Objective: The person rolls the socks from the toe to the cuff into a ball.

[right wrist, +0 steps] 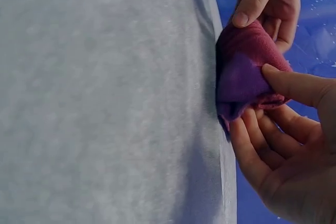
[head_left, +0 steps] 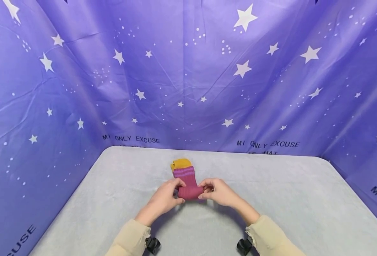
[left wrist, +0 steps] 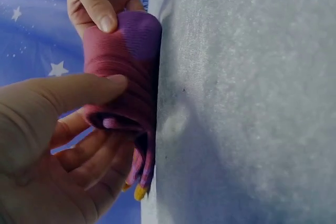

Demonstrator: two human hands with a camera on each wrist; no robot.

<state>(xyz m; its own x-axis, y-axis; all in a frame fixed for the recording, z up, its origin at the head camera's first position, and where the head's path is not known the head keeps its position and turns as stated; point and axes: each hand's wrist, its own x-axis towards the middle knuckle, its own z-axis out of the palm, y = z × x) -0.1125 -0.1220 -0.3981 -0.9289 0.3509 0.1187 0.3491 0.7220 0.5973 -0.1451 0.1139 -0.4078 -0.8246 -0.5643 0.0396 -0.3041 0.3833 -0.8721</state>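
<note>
A maroon sock (head_left: 186, 179) with purple stripes and a mustard end lies on the table, its near part rolled up into a thick fold. My left hand (head_left: 165, 197) grips the left end of the roll, thumb in front and fingers behind. At the right end, my right hand (head_left: 219, 192) pinches the roll the same way. In the left wrist view the sock (left wrist: 118, 51) shows a purple patch and layered edges, with a mustard tip hanging below. The right wrist view shows the purple patch of the sock (right wrist: 241, 80) near my right thumb.
A pale grey cloth covers the table (head_left: 111, 199). Behind and beside it hangs a blue-purple curtain (head_left: 182, 71) with white stars and printed words. A black wrist camera (head_left: 152, 245) sits by the left sleeve, another (head_left: 244, 246) by the right.
</note>
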